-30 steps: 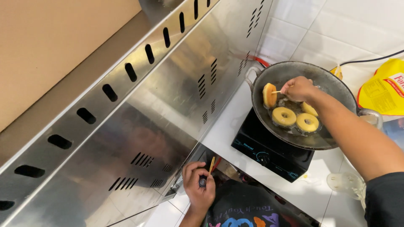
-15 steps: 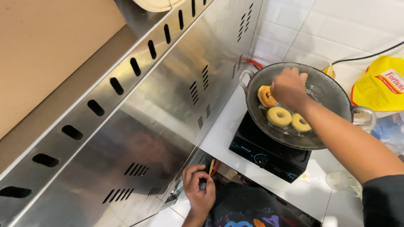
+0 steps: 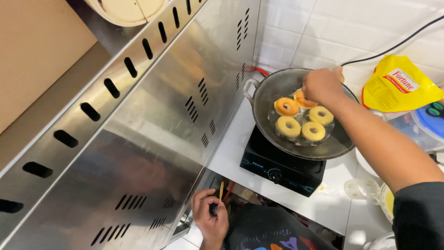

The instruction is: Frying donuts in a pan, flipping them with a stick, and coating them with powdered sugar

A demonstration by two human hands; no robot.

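In the upper right of the frame a dark round pan (image 3: 277, 90) sits on a black single-burner stove (image 3: 282, 169), with ring doughnuts (image 3: 300, 121) frying in oil inside it. Four show whole; a fifth, darker orange, is partly hidden under the right hand (image 3: 323, 85). That hand hovers over the far side of the pan with fingers curled down; whether it grips anything cannot be told. The left hand (image 3: 210, 217), at the bottom centre, is closed around a small dark object, with thin sticks (image 3: 221, 190) just beside it. A yellow pouch (image 3: 393, 88) leans on the white tiled wall at right. A slotted steel panel (image 3: 138, 139) fills the left.
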